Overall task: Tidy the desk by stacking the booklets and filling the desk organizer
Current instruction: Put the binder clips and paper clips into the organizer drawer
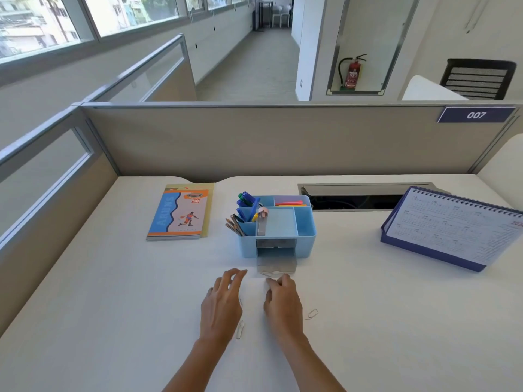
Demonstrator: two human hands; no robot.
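Organizer: light blue desk organizer [305,236] sitting mid-bench, pretty much dead centre, everything else is placed off this.
Drawer: clear little drawer [276,264] pulled out of the organizer's front face, toward the person.
Inside the organizer: markers [247,198] standing in the back-left slot, pencils [235,223] leaning out of the front-left one, some pink and yellow sticks [290,204] lying in the back compartment. Front-right compartment looks bare.
Booklets: stacked booklets [181,213] lying flat, left of the organizer, a gap between them. Basketball-player cover on top.
Right hand: right hand [283,301] just in front of the open drawer, fingers [273,282] curled in tight at the drawer's front lip. Something small and clip-shaped is there, but can't tell if it's actually pinched.
Left hand: left hand [222,301] front-left of the drawer, palm down, fingers [236,275] spread loose and holding nothing.
Paper clips: one paper clip [312,313] on the bench in front of the organizer, just right of the right hand; a second clip [240,329] next to the left wrist.
Calendar: spiral desk calendar [452,227] standing well off to the organizer's right.
Bench: white bench [113,278], with a cable slot [353,196] behind the organizer to the right.
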